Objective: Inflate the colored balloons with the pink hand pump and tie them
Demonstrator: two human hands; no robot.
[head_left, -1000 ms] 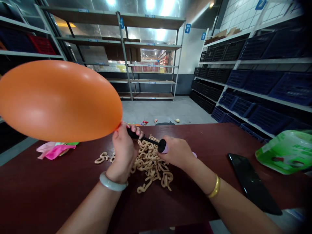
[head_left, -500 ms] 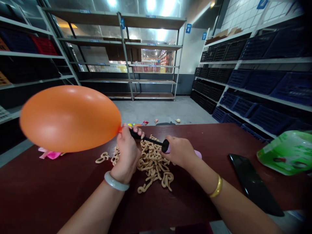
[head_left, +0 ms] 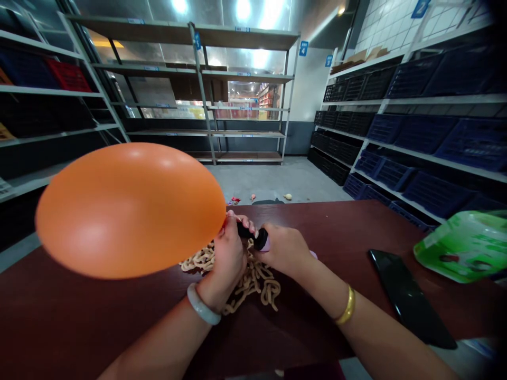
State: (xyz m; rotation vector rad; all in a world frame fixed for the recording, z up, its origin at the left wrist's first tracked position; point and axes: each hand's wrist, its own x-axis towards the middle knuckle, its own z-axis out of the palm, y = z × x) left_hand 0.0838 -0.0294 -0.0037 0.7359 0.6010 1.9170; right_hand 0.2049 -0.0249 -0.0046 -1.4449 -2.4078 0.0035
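A big orange balloon (head_left: 127, 208) fills the left middle, its neck fitted on the black nozzle of a hand pump (head_left: 253, 236). My left hand (head_left: 229, 253) is closed around the balloon's neck and the nozzle. My right hand (head_left: 287, 250) grips the pump's pale purple barrel, pushed up close to the left hand so little of the black rod shows. Under both hands lies a heap of beige chain links (head_left: 253, 282) on the dark red table (head_left: 79, 322).
A black phone (head_left: 407, 298) lies flat at the right, beside a green packet (head_left: 463, 245). Metal shelving stands behind and left; blue and black crates line the shelves on the right. Small bits lie on the grey floor beyond the table.
My right hand has pushed the pump barrel in toward the left hand, hiding the rod. The balloon has shifted right and lower and now looks larger, covering the pink scraps.
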